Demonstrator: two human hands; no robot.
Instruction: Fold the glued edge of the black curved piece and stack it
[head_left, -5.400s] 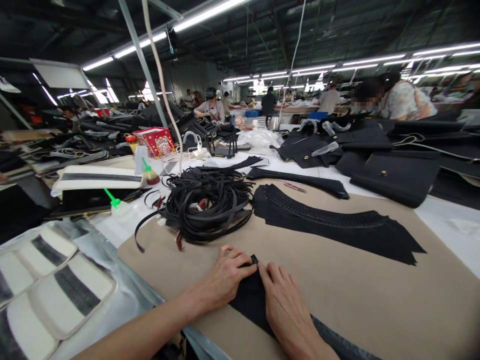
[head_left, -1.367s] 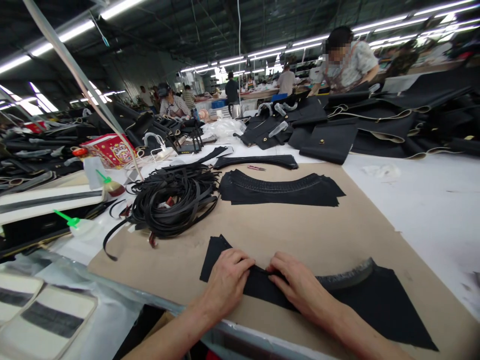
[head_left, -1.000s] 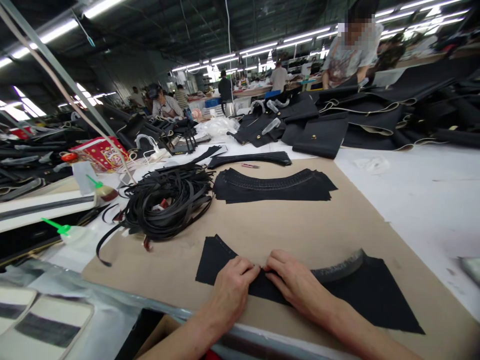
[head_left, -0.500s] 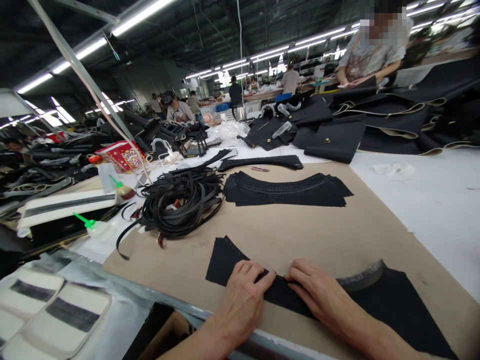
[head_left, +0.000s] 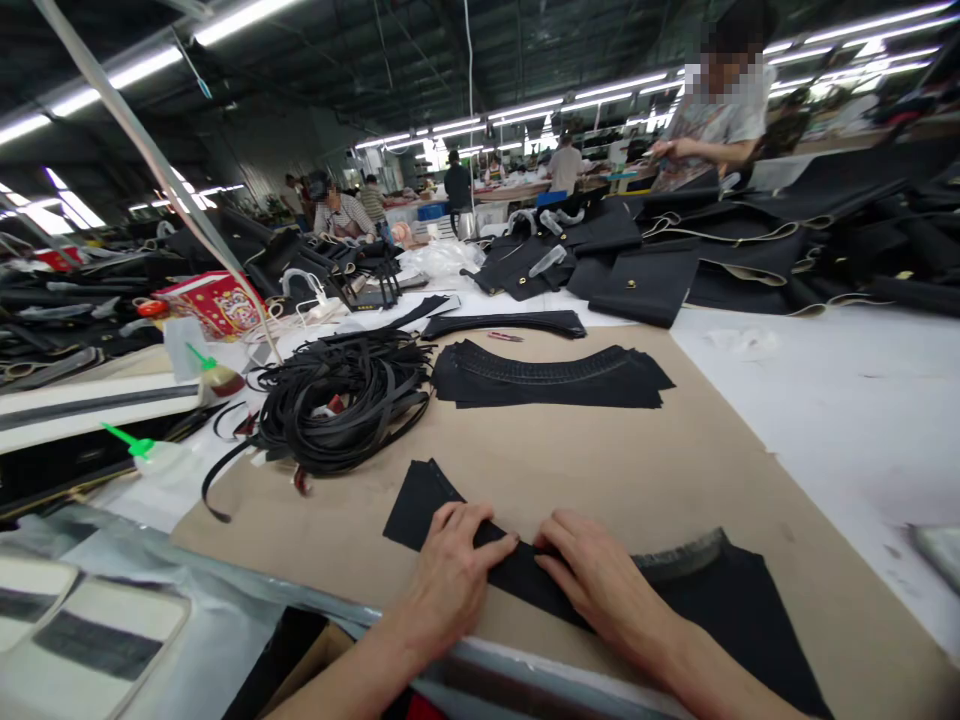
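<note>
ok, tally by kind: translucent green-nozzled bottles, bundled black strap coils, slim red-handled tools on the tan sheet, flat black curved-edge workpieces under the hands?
Translucent green-nozzled bottles: 2
Bundled black strap coil: 1
Slim red-handled tool: 1
Flat black curved-edge workpiece, under left hand and right hand: 1
Total: 5

The bare left hand (head_left: 454,568) and right hand (head_left: 596,575) are now pressing midway along the flat, black, curve-edged piece (head_left: 525,582), no longer at its left tip; the far-right, pale-shirted person (head_left: 716,125) is standing straighter.
</note>
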